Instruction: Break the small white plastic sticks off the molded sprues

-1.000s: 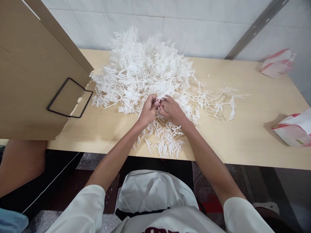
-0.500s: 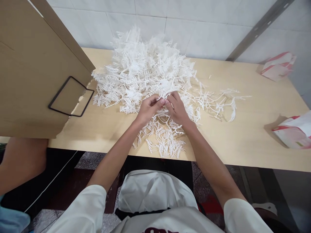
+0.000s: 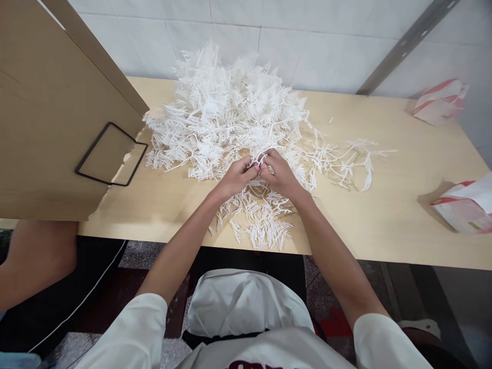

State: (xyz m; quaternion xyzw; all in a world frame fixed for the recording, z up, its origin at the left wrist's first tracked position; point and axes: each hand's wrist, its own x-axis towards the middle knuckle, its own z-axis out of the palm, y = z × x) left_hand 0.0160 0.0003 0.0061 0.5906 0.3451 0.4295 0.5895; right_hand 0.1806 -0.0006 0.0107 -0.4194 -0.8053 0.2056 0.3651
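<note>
Left hand (image 3: 233, 179) and right hand (image 3: 283, 177), both pinched closed, held a white branched piece (image 3: 258, 161) from opposite sides, apparently steadying it over the counter (image 3: 384, 210).

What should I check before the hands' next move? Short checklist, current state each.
1. Left hand on the white piece: ok, fingertips pinch it.
2. Right hand on it too: ok, fingertips close beside the left's.
3. Exact grip point: cannot tell, fingers cover it.
4. Pile apart from hands: not ok, strands lie right around them.
5. Small bits well back from the table front edge: not ok, nearest lie almost at it.
6. Cardboard apart from hands: ok, off to the left.
</note>
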